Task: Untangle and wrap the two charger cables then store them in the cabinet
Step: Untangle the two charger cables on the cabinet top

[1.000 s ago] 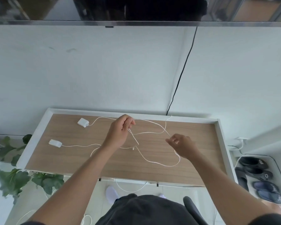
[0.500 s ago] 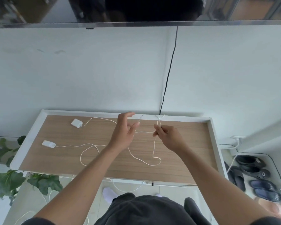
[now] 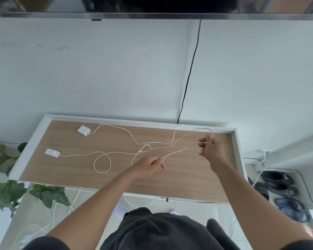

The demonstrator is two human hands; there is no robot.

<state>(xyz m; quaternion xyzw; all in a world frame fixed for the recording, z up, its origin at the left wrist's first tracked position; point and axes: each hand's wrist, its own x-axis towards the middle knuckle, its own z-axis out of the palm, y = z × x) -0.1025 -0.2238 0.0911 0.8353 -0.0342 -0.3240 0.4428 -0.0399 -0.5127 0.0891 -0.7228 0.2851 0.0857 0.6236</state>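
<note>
Two white charger cables lie on the wooden cabinet top [image 3: 179,179]. The far cable [image 3: 116,127] runs from a square white plug [image 3: 84,130] at the back left. The near cable [image 3: 79,155] runs from a flat white plug [image 3: 52,152], curls into a loop [image 3: 102,162] and goes on to the right. My left hand [image 3: 148,167] pinches a cable strand near the middle. My right hand [image 3: 210,148] is raised at the right, holding the same strand stretched; its end arcs above my fingers. Which cable this strand belongs to I cannot tell.
The cabinet stands against a white wall, with a white raised rim [image 3: 238,150] round its top. A black cord [image 3: 188,78] hangs down the wall behind it. Green plant leaves [image 3: 9,192] are at the left, dark shoes [image 3: 278,184] on the floor at the right.
My hands have parted: the right one moved right and up, drawing a strand taut, and the left one dropped toward me and closed on it. The cable loop on the top has shrunk.
</note>
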